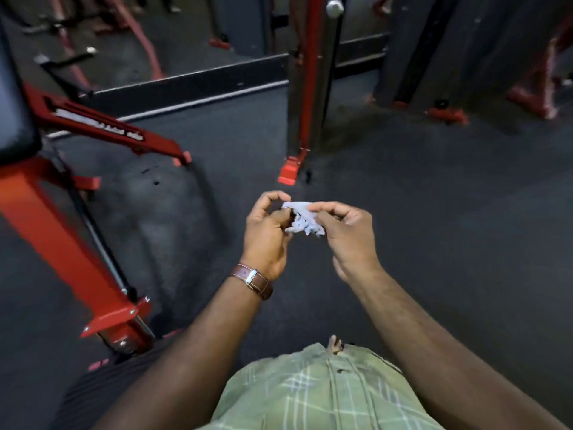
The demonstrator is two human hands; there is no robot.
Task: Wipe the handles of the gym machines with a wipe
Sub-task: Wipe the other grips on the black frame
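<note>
Pale crumpled wipe (pixel 302 220) pinched between left hand (pixel 266 234) and right hand (pixel 348 234), fingers curled on it, red machine frame (pixel 62 243) left, dark floor (pixel 434 212) beneath.

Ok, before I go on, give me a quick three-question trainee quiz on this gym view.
1. True or false: the crumpled pale blue wipe is pressed against a machine handle.
2. Which hand wears the brown leather wristwatch? A) left B) right
3. Fill in: both hands hold the wipe above the dark ____ floor.

Key:
1. False. The left hand and right hand pinch the wipe between them in mid-air, apart from the red steel machine frame.
2. A.
3. Grey.
</note>
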